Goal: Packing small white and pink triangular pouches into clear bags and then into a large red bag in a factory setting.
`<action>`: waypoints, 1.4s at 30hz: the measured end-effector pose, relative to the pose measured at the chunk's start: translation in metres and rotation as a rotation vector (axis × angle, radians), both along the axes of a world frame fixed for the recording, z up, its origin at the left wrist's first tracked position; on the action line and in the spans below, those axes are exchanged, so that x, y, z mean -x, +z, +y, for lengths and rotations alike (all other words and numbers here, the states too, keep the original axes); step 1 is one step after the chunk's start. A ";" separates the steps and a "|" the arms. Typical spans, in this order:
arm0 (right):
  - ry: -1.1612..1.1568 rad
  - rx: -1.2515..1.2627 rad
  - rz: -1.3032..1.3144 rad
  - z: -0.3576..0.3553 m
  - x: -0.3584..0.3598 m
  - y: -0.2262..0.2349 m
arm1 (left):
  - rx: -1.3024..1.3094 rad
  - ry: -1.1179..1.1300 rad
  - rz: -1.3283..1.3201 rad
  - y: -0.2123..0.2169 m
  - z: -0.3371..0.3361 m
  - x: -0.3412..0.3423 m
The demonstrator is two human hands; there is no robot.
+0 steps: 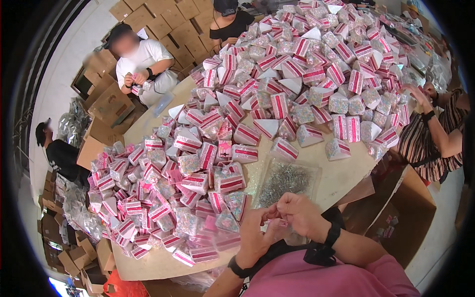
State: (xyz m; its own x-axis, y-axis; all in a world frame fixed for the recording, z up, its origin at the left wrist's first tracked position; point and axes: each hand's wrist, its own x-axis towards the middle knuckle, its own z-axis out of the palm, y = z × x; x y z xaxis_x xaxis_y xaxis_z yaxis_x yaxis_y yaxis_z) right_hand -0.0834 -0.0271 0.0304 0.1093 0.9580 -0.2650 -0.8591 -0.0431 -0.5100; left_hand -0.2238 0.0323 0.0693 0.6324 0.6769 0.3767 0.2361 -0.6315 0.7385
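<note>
My left hand (257, 234) and my right hand (305, 217) meet close in front of my body, at the table's near edge. Between their fingertips is a small pink piece (283, 223); its kind is mostly hidden by the fingers. Both hands are closed in a pinch on it. Just beyond them lies a clear shallow tray (314, 174) holding a heap of small silvery metal parts (287, 182). Left of my left hand, a large pile of cake-slice-shaped pieces (230, 179), white with pink stripes and speckled sides, covers the table (148, 270).
A second, higher pile of cake slices (316, 74) fills the far side. At right, an open cardboard box (413, 213) has a few small pieces inside. A person in white (148, 62) works at far left; another in stripes (430, 141) sits at right. Cartons (170, 24) are stacked behind.
</note>
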 end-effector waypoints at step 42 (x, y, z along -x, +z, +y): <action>0.426 0.058 -0.460 -0.024 -0.001 -0.002 | 0.231 -0.202 0.308 0.001 0.007 0.027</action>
